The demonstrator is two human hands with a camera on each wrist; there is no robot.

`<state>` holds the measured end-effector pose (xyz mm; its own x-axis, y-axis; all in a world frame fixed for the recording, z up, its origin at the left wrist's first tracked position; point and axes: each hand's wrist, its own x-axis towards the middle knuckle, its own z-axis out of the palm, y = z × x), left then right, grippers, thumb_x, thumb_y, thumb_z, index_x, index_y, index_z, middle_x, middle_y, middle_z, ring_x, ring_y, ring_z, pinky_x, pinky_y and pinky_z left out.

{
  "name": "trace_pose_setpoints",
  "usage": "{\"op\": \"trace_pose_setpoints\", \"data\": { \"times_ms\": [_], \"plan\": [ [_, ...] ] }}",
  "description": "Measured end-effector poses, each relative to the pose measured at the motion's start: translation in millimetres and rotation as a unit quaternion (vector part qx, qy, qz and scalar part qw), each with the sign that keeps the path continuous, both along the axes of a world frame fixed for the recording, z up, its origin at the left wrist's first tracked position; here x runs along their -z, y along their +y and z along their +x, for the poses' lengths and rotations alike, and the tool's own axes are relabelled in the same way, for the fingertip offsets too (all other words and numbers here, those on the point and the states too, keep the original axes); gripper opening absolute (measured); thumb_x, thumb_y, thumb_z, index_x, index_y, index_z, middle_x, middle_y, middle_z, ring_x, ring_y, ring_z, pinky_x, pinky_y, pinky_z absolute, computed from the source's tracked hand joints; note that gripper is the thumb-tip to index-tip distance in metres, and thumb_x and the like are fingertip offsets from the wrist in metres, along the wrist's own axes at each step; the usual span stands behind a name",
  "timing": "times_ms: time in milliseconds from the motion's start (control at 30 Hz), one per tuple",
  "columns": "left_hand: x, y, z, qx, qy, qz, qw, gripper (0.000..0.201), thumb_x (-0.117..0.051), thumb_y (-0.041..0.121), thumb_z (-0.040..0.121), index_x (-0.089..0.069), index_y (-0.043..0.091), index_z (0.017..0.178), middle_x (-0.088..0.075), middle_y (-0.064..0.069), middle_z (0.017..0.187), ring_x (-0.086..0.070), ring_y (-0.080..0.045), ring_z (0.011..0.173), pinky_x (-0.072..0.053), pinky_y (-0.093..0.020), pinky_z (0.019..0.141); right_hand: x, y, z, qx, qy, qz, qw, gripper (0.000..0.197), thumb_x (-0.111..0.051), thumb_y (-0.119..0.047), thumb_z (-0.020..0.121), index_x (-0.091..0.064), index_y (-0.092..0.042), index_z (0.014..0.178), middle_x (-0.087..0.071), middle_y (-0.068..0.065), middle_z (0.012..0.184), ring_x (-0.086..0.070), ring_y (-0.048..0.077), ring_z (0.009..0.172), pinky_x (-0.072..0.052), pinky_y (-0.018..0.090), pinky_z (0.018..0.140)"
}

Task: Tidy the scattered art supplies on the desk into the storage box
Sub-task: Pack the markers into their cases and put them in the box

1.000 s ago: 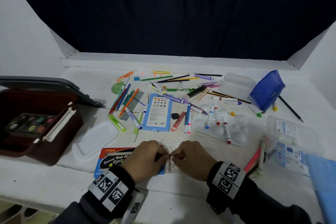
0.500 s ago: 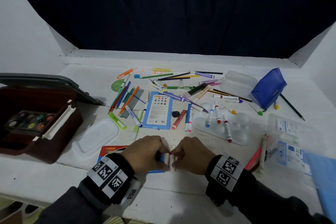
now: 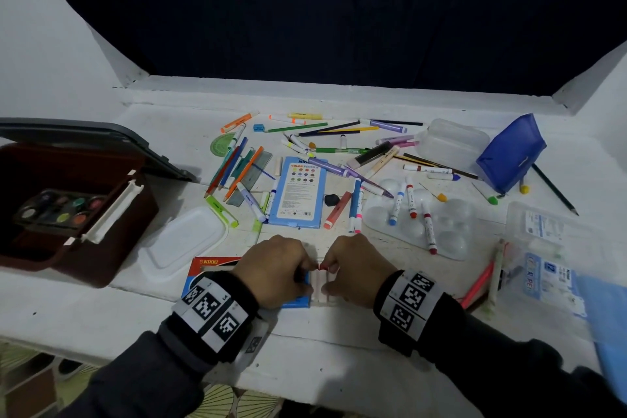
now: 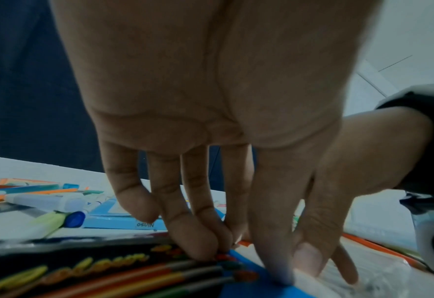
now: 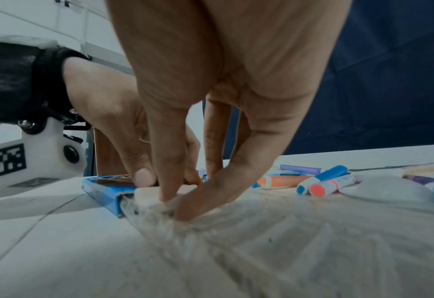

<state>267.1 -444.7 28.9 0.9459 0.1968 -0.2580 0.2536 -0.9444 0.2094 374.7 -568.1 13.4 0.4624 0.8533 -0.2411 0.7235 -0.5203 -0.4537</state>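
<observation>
A flat coloured-pencil box [image 3: 212, 267], blue-edged with a red and black face, lies at the desk's front middle. My left hand [image 3: 307, 276] pinches its open right end [image 4: 238, 260]. A clear plastic tray [image 3: 320, 287] sticks out of that end, and my right hand [image 3: 327, 276] pinches it between thumb and fingers [image 5: 171, 193]. The tray [image 5: 210, 227] lies flat on the desk. The two hands nearly touch. The brown storage box [image 3: 112, 258] stands open at the left with a paint palette [image 3: 57, 210] inside.
Loose markers, pencils and a blue pencil case [image 3: 298, 192] are scattered behind the hands. A clear lid [image 3: 186, 241] lies left of them, a mixing palette [image 3: 441, 227] to the right. At the far right are a blue pouch [image 3: 510, 153] and clear packets [image 3: 546, 258].
Both hands have stayed at the box's open end and drawn slightly closer together. The head view has shifted a little.
</observation>
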Motion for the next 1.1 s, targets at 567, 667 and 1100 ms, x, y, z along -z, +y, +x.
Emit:
{"op": "trace_pose_setpoints", "data": {
  "times_ms": [567,667,1100],
  "plan": [
    [3.3,-3.5,7.0,-0.054,-0.003,0.038,0.998,0.044,-0.076,0.062,0.07,-0.071,0.035,0.104,-0.069,0.012,0.102,-0.062,-0.013,0.094,-0.052,-0.035,0.087,5.0,-2.9,3.0,-0.024,-0.014,0.027,0.999,0.031,-0.083,-0.031,0.073,-0.07,-0.014,0.094,-0.066,-0.001,0.089,-0.06,0.014,0.078,-0.055,0.032,0.08],
    [4.3,-1.3,5.4,-0.063,-0.011,0.027,0.998,0.049,-0.076,0.064,0.068,-0.069,0.037,0.108,-0.068,0.014,0.105,-0.061,-0.012,0.096,-0.051,-0.035,0.088,4.8,-3.8,3.4,-0.023,-0.007,0.025,0.999,0.033,-0.082,-0.031,0.074,-0.07,-0.014,0.099,-0.067,0.001,0.095,-0.06,0.015,0.082,-0.053,0.03,0.081],
    [-2.4,-9.0,10.1,-0.058,0.021,0.082,0.995,0.038,-0.077,0.056,0.074,-0.072,0.036,0.106,-0.066,0.012,0.098,-0.056,-0.013,0.091,-0.042,-0.036,0.088,6.7,-8.0,2.4,-0.008,0.009,0.022,1.0,0.037,-0.08,-0.031,0.077,-0.069,-0.015,0.108,-0.07,0.001,0.1,-0.063,0.016,0.086,-0.054,0.029,0.081]
  ]
}}
